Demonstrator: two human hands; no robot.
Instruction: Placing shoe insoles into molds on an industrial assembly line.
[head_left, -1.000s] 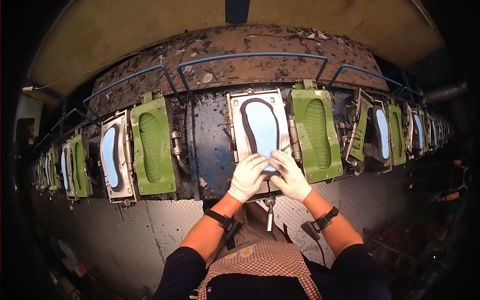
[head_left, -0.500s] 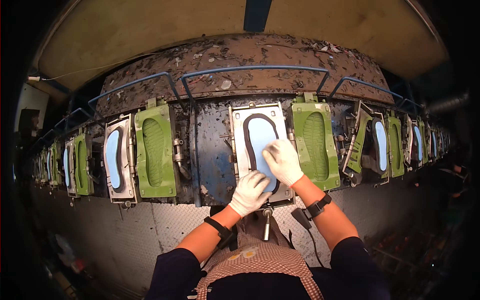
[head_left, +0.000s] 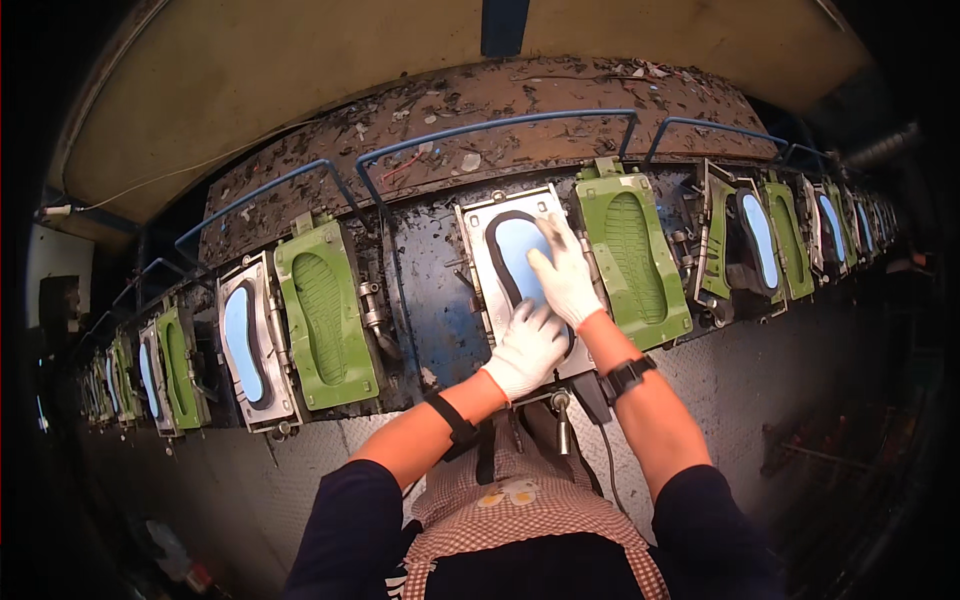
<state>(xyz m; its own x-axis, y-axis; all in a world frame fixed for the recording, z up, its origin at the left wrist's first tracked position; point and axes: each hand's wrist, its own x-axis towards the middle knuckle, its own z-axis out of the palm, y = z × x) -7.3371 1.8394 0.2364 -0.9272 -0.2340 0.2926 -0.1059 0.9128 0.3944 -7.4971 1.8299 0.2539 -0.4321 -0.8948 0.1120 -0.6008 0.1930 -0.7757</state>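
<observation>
Both of my hands wear white work gloves and rest on a blue shoe-sole-shaped insert point(head_left: 516, 240) with a black rim, seated on an open metal mould plate point(head_left: 478, 222). My right hand point(head_left: 566, 275) lies along the insert's right side, fingers stretched toward its far end and thumb apart; the fingertips look dark. Nearer to me, my left hand point(head_left: 529, 350) is spread over the lower part of the insert, covering it. Neither hand visibly grips anything. To the right stands the green mould half point(head_left: 636, 255) with a ridged sole-shaped hollow.
More open moulds line the bench both ways, including a green half point(head_left: 322, 315) and a blue insert point(head_left: 243, 342) at left, and another blue insert point(head_left: 760, 240) at right. Blue rails point(head_left: 500, 122) run behind. A metal handle point(head_left: 562, 425) juts out in front.
My right hand has slid farther up the insert, its fingers straightening from a curled pose. My left hand's fingers have spread out and moved a little right. The whole view has tilted.
</observation>
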